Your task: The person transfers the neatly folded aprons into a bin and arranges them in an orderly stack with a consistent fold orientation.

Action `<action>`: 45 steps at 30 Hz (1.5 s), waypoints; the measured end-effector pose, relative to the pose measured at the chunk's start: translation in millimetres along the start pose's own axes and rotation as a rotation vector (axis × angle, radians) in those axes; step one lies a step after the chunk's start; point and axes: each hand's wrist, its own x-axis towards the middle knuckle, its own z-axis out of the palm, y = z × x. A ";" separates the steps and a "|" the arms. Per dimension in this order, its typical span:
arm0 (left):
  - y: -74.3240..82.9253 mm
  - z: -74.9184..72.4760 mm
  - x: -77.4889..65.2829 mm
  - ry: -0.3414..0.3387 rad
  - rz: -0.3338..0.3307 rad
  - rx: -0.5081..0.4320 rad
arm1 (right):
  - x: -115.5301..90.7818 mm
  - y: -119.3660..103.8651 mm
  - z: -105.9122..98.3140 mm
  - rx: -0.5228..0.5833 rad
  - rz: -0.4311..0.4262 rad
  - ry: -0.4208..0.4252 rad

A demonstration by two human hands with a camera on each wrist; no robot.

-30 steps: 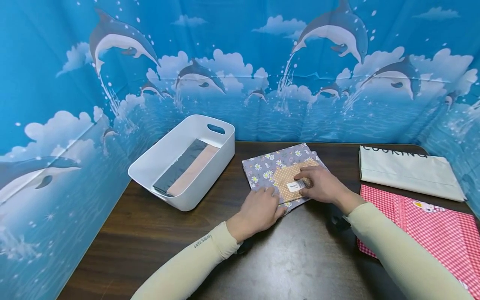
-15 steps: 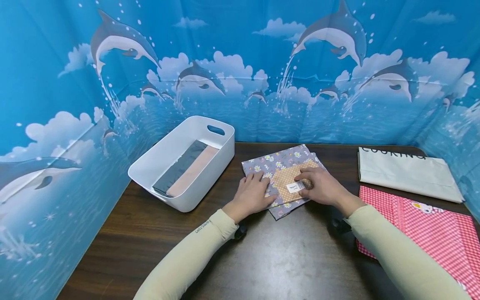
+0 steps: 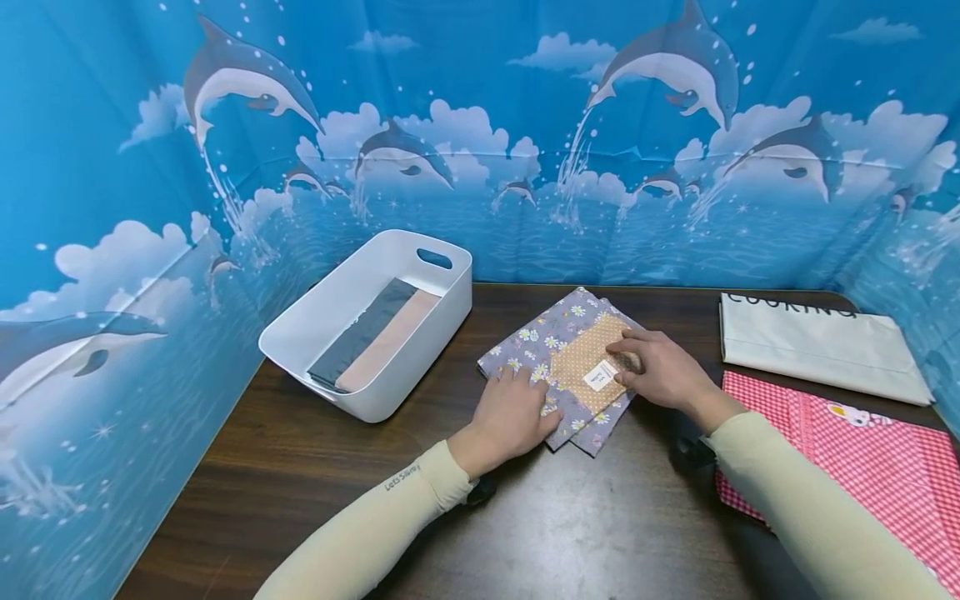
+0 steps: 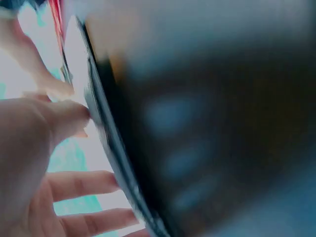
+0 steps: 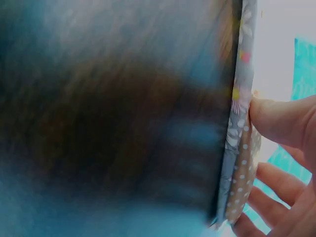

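Note:
A folded grey-purple apron (image 3: pixel 528 342) with daisies lies on the table in the head view. On it sits a tan polka-dot pocket (image 3: pixel 581 358) with a white label (image 3: pixel 600 375). My left hand (image 3: pixel 506 417) rests on the apron's near left side, fingers spread and fairly straight. At the pocket's right side, my right hand (image 3: pixel 663 371) pinches the fabric, which bulges between thumb and fingers. In the right wrist view, the thumb and fingertips meet the dotted pocket (image 5: pixel 244 173). The left wrist view is mostly dark and blurred, with fingertips at the cloth's edge.
A white bin (image 3: pixel 438 321) stands at the left, holding dark grey (image 3: pixel 360 333) and pink (image 3: pixel 390 340) folded cloths. On the right lie a beige folded cloth (image 3: pixel 817 350) lettered COOKING and a red gingham cloth (image 3: pixel 847 467). A dolphin-print curtain (image 3: pixel 480 225) surrounds the table.
The apron has turned counterclockwise, its left corner coming nearer and a lower corner showing more. My left hand has shifted slightly left; my right hand, still at the pocket, has moved slightly right.

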 end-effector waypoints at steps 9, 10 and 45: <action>-4.8 -0.7 -2.6 0.048 -0.013 -0.053 | 1.2 2.7 -1.0 0.050 0.008 -0.012; -8.0 -0.4 -0.9 0.025 -0.039 -0.083 | 1.4 2.2 -0.4 0.051 0.009 -0.017; -25.0 -8.9 8.2 -0.068 -0.424 -0.601 | 0.9 -5.2 4.7 0.091 0.324 0.091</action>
